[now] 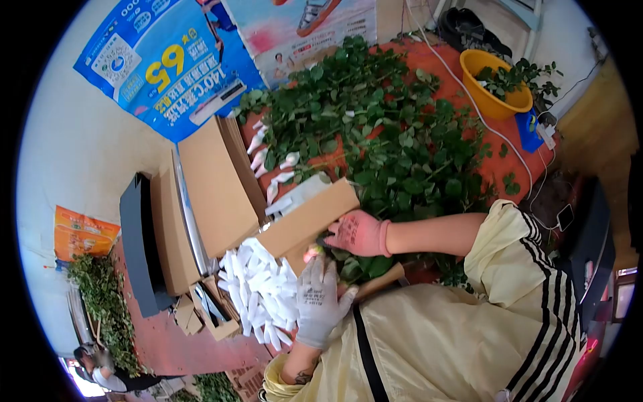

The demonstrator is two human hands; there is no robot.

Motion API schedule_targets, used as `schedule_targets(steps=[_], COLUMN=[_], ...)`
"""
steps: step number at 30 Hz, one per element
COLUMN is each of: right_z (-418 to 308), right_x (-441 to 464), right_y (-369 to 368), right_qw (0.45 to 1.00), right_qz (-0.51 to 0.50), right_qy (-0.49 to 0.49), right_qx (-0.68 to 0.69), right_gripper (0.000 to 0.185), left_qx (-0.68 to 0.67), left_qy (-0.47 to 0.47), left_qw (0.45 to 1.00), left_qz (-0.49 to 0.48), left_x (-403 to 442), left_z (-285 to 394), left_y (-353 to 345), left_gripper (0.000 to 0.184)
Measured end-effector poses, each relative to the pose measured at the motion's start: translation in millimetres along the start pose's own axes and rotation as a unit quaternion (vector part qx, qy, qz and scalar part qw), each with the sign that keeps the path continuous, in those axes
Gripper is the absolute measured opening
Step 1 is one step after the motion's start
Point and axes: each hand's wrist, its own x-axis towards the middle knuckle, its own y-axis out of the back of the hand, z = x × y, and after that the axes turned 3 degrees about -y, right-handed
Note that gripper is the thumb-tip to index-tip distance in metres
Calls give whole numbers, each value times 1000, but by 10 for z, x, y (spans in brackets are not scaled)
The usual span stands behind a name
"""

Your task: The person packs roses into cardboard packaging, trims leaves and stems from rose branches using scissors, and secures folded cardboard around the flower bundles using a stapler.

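A small pink-and-yellow flower bud (313, 252), apparently a rose, sits at the fingertips of my left hand (317, 301), which wears a grey-white printed glove. The fingers bend over the flower; its stem is hidden. My right hand (358, 232), in a pink glove with dark fingertips, is just above and right of the bud. Its fingers are curled, and what they hold, if anything, is hidden. Behind both hands stands a brown cardboard piece (309, 218). White foam sleeves (258, 288) lie piled left of my left hand. Green leaves (368, 264) show below my right hand.
Leafy stems (375, 120) cover the red table (492, 161), with several white-sleeved buds (258, 159) at their left edge. Cardboard sheets (214, 187) and a dark panel (142, 248) stand left. A yellow basin (495, 87) and white cable (462, 87) are right. Another person (100, 368) is lower left.
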Motion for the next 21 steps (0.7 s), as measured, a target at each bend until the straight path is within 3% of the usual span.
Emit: schedule_targets(steps=[3,5,7,9,11,13,14,16,21], right_z=[48,110,325,694,1260,1740,1906,2146,2215], right_x=[32,64,153,370,752,1135,1253,1510,1657], right_y=[92,382,537,876,565,252,-2,-494,-760], right_qw=[999,995,964,966,966,980,980,985,982], right_qz=[-52,-92,263,131,157,31,34,-62,-126], right_qy=[3,2,49,-88,-157,-176,-180,-142,-127], right_qx=[-11,50,8,205,133,83,78,-70,-67], right_gripper=[32,36,42,30,29,29,29,29,38], left_qx=[21,17,2,-12,-14,-14,-14,-14,-45], left_qy=[1,15,19,21,27,29,19,15,21], left_qw=[999,1000,1000,1000,1000,999,1000,1000,999], left_qz=[36,5,2,7,8,-3,13,16,1], left_x=[134,132,92,103,112,127,128,168,193], left_z=[-36,-74,-92,-90,-92,-109,-111,-115,-158], left_y=[-9,-64,-69,-71,-76,-83,-80,-45,-22], left_gripper=[72,73,74,74,74,75,74,71,70])
